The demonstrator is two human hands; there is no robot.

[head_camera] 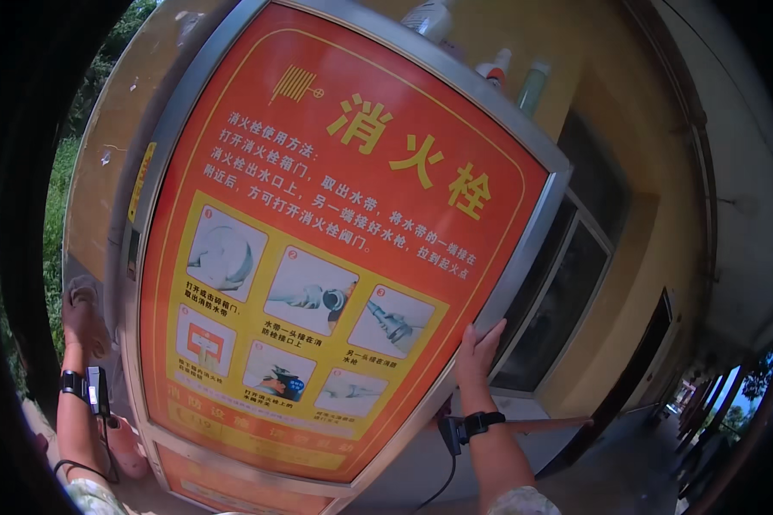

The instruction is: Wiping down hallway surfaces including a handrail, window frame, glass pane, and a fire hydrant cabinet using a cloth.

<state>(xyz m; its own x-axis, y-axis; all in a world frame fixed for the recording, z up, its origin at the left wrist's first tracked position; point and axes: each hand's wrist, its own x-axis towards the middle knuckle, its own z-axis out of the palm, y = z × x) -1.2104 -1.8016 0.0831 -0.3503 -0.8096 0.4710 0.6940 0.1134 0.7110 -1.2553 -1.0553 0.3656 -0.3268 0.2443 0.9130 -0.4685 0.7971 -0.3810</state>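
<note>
A fire hydrant cabinet [489,293] with a silver metal frame fills the middle of the view. Its red front panel [283,187] bears yellow and white writing, and below that several numbered pictures on a yellow ground. My right hand [478,354] grips the lower right edge of the frame, thumb on the near side and fingers behind. At the far left, past the cabinet's side, my left hand [77,328] holds a greyish cloth [85,291] that hides part of its fingers. Whether the cloth touches the cabinet's side or the wall, I cannot tell.
On top of the cabinet stand a white bottle [428,20], a spray bottle [497,67] and a green bottle [533,87]. Behind are a yellow wall [580,84] and a window [554,309]. A corridor [650,444] runs off to the right; pink footwear [127,447] shows below left.
</note>
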